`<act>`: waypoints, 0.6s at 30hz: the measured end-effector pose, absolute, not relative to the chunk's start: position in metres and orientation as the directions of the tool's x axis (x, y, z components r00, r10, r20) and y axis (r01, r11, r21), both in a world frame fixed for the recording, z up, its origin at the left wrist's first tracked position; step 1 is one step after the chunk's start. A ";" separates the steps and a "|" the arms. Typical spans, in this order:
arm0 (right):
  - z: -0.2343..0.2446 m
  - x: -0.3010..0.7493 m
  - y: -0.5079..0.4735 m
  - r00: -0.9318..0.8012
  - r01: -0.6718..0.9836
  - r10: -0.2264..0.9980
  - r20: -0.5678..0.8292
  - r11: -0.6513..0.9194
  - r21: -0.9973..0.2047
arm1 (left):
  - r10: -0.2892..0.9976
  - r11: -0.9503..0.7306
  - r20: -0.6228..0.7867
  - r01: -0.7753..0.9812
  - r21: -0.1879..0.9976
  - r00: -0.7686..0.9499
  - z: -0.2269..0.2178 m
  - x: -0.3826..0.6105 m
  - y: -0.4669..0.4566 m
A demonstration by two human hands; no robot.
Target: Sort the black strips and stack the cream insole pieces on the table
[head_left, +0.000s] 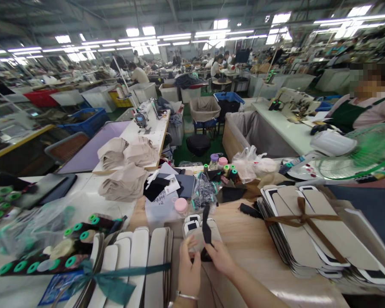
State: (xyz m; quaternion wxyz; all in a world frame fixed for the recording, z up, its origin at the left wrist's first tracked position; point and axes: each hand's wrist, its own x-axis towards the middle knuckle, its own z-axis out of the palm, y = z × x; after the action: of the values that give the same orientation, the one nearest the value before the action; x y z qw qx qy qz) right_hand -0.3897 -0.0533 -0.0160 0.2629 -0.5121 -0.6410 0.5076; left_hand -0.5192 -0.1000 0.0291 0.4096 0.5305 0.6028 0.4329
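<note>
A small stack of beige fabric pieces with white-edged panels (215,229) lies in front of me on the wooden tabletop. A black fabric strip (206,224) runs up over it, its loose end raised. My right hand (220,257) pinches this strip at the near side of the stack. At the stack's near left corner is my left hand (190,266), fingers curled and slightly blurred; what they hold, if anything, is hidden. A metal bangle (186,296) circles the left wrist. Just beyond the stack stands a pink-lidded jar (181,206).
To the left lies a bundle tied with teal ribbon (112,287), beside thread cones (71,262). A larger bundle with brown ribbon (303,218) is on the right. Near a green fan (365,149) sits another person (361,113). Folded beige fabric (123,182) lies further back.
</note>
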 end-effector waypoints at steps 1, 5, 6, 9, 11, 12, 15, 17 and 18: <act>-0.019 -0.386 -0.052 -0.334 0.381 0.921 -0.202 -0.064 -0.922 | 0.991 0.083 -0.044 0.309 0.947 -0.130 0.021 -0.522 -0.099; -0.032 -0.382 -0.048 -0.295 0.354 0.924 -0.243 -0.131 -0.926 | 0.997 0.069 -0.073 0.411 0.909 -0.005 0.004 -0.528 -0.089; -0.034 -0.382 -0.047 -0.287 0.351 0.927 -0.243 -0.134 -0.927 | 0.997 0.047 -0.068 0.431 0.901 0.033 0.004 -0.528 -0.086; -0.032 -0.381 -0.047 -0.275 0.360 0.936 -0.220 -0.112 -0.926 | 0.991 0.017 -0.073 0.448 0.894 0.108 0.010 -0.530 -0.081; -0.027 -0.379 -0.048 -0.275 0.387 0.942 -0.191 -0.073 -0.919 | 0.986 0.033 -0.102 0.441 0.897 0.134 0.014 -0.535 -0.080; -0.024 -0.378 -0.048 -0.281 0.407 0.943 -0.176 -0.049 -0.912 | 0.982 0.046 -0.121 0.438 0.898 0.145 0.014 -0.538 -0.081; -0.016 -0.375 -0.045 -0.321 0.478 0.935 -0.148 0.026 -0.878 | 0.972 0.083 -0.172 0.448 0.890 0.161 0.012 -0.548 -0.086; -0.014 -0.374 -0.039 -0.343 0.516 0.928 -0.145 0.056 -0.855 | 0.972 0.102 -0.190 0.475 0.874 0.141 0.008 -0.553 -0.090; -0.013 -0.374 -0.035 -0.343 0.529 0.928 -0.147 0.062 -0.846 | 0.973 0.110 -0.195 0.495 0.862 0.123 0.005 -0.555 -0.091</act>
State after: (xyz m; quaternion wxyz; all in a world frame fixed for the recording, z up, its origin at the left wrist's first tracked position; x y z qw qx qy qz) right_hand -0.3736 -0.0350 -0.0134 0.2270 -0.5262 -0.6923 0.4386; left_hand -0.5546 -0.0913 0.0052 0.4375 0.6084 0.6030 0.2734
